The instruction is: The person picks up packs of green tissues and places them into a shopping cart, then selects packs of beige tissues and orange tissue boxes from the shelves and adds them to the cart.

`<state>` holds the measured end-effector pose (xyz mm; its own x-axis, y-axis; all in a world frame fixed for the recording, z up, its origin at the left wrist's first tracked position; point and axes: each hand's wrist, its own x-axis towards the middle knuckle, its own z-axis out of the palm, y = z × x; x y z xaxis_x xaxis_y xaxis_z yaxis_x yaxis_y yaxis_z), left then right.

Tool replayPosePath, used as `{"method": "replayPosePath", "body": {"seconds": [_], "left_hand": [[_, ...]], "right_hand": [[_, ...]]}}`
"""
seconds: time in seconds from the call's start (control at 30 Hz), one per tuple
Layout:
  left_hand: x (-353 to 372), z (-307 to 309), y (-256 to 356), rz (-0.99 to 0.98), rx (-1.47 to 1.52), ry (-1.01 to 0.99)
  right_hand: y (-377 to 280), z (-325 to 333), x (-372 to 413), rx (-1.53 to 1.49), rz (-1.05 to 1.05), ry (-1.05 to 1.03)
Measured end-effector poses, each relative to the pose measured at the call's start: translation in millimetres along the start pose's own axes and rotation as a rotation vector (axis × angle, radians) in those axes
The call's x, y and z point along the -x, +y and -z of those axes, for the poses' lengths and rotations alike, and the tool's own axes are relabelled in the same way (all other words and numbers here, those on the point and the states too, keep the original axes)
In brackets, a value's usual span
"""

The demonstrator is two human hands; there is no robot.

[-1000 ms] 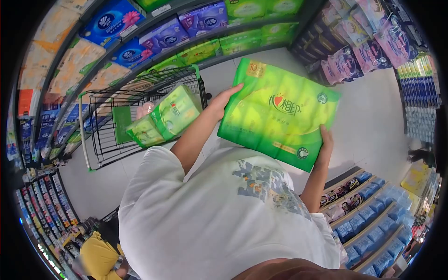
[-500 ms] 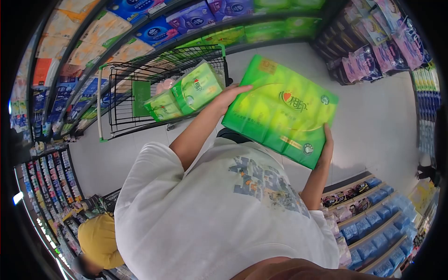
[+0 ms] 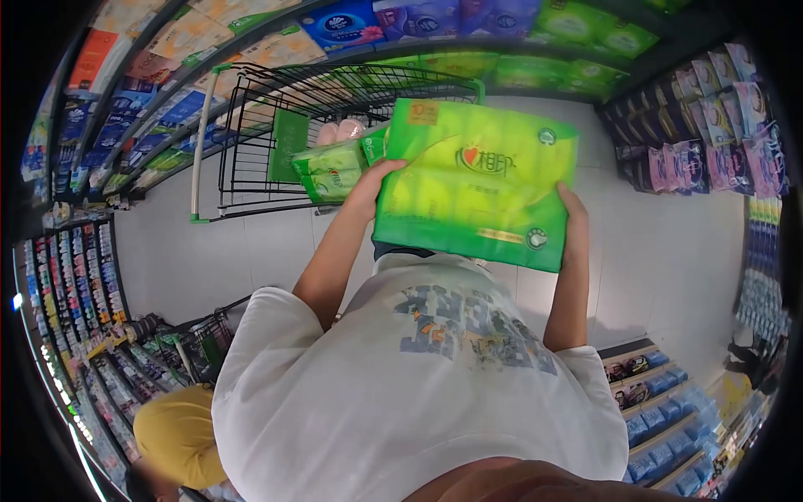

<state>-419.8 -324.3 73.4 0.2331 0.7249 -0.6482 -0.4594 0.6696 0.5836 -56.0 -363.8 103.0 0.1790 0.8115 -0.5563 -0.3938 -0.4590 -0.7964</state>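
Note:
A large green tissue pack [image 3: 475,180] is held up in front of my white shirt, its printed face toward the camera. My left hand [image 3: 375,188] grips its left edge, thumb on the front. At the right edge my right hand [image 3: 574,219] holds on, with the thumb at the front; the other fingers of both hands are mostly hidden. Behind and left of the pack stands a black wire shopping cart [image 3: 251,142] with green trim. In it lie smaller green tissue packs [image 3: 332,171] and pink items [image 3: 341,131], partly covered by the large pack.
Shelves of tissue packs [image 3: 343,25] curve along the top and left. Hanging pink packages [image 3: 682,167] are at the right, and blue packages [image 3: 661,452] fill shelves at lower right. A person in yellow [image 3: 180,435] is at lower left, near another cart [image 3: 209,341].
The large pack has shifted left and turned more level, both hands moving with it. It now covers more of the packs in the cart. The cart appears further right in view.

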Motion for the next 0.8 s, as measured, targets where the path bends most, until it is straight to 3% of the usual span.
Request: {"method": "replayPosePath", "body": {"seconds": [0.07,0.27,0.37,0.5,0.67,0.8], "left_hand": [[10.9,40.4,27.6,-0.069,-0.023,0.021],[9.7,156.9,130.5,-0.3,-0.047,0.029],[2.9,205.1,183.1,-0.425,-0.072,-0.002],[-10.2,247.5,233.4,-0.586,-0.142,-0.018],[-42.2,294.8,274.0,-0.472,-0.28,-0.128],[-71.9,325.3,281.7,-0.347,-0.509,-0.043]], "right_hand": [[9.2,-53.7,-0.8,0.128,0.094,-0.035],[28.7,-202.8,-12.1,0.035,0.166,-0.101],[54.9,-247.9,-56.0,0.142,0.298,-0.217],[34.5,-316.0,-53.4,0.301,0.299,-0.292],[32.3,-357.5,-74.0,0.51,0.25,-0.257],[59.2,-372.0,-117.6,0.665,0.249,-0.2]]}}
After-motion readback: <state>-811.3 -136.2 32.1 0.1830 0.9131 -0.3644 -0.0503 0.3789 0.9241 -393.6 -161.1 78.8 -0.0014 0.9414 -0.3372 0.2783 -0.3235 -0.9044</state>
